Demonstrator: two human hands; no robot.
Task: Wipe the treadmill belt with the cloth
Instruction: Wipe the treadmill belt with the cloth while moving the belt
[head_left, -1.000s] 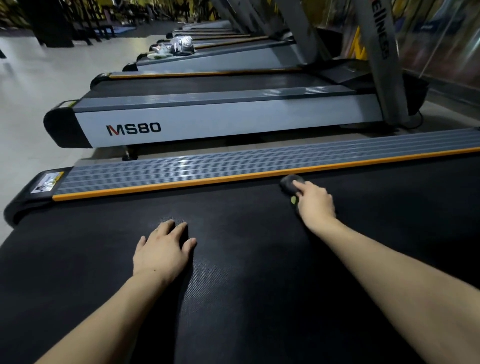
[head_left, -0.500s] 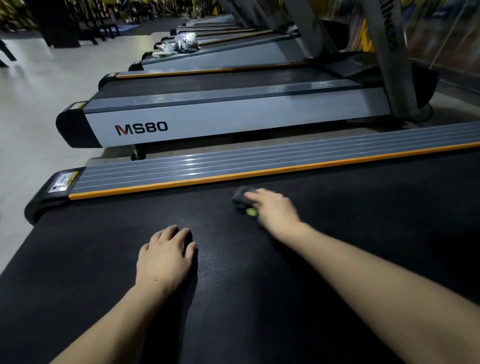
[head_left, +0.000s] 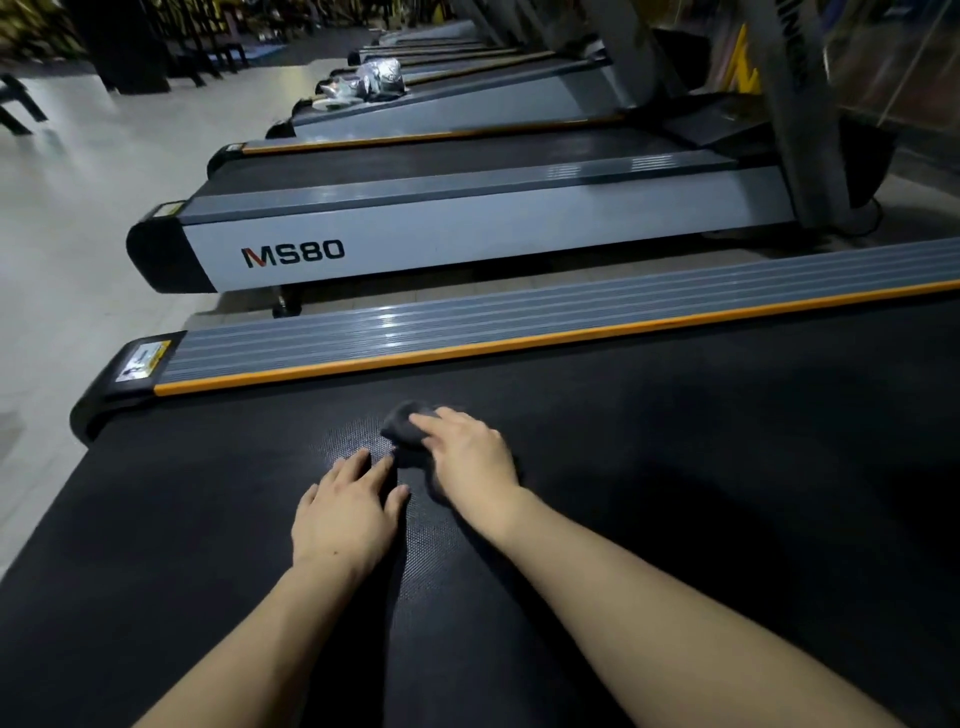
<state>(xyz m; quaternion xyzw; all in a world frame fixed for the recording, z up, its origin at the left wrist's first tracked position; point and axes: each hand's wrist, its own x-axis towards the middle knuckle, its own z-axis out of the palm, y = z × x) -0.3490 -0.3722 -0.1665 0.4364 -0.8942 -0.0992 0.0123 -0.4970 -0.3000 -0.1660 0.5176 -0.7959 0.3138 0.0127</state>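
The black textured treadmill belt (head_left: 675, 493) fills the lower part of the view. A small dark grey cloth (head_left: 402, 423) lies bunched on it, pressed down under the fingers of my right hand (head_left: 467, 457); most of the cloth is hidden beneath the palm. My left hand (head_left: 345, 512) rests flat on the belt, fingers spread, just left of the right hand and nearly touching it. It holds nothing.
A grey ribbed side rail (head_left: 519, 322) with an orange strip borders the belt's far edge. Beyond stands a second treadmill marked MS80 (head_left: 293, 253), then several more in a row. A silver bundle (head_left: 374, 78) sits on a farther one. Pale floor (head_left: 78, 182) lies at the left.
My right hand has slid the cloth leftward and toward me across the belt, ending beside my left hand. My left hand has stayed planted.
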